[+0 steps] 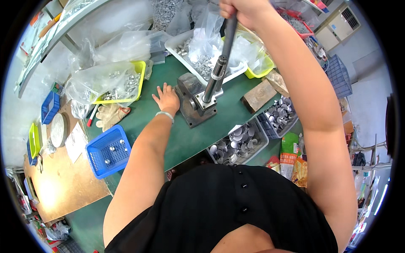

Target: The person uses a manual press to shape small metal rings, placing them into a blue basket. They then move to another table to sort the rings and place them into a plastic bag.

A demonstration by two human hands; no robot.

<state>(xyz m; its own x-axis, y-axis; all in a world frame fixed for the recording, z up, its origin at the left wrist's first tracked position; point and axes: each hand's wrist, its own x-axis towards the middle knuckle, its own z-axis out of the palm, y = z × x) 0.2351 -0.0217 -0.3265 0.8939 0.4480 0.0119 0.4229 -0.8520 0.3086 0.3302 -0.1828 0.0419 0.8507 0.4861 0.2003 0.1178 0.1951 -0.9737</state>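
Note:
A dark metal hand press (192,101) stands on the green table (179,143), its silver ram and clamp plate tilted up and away to the right in the view. My right hand (247,12), at the top edge, is wrapped round the press's long grey lever (230,36). My left hand (167,98) lies flat beside the press base, fingers spread, thumb out to the left, and appears to hold nothing. Whether its fingertips touch the base I cannot tell. Behind the press, a white tray (236,76) holds small metal parts under clear plastic.
Left of my forearm sits a blue basket (95,162) with a few small parts. Beyond it are a work glove (109,116), a red-tipped marker (93,115) and a yellow-green tray (139,80). On the right, metal blocks (258,96) lie above bins of silver discs (261,137).

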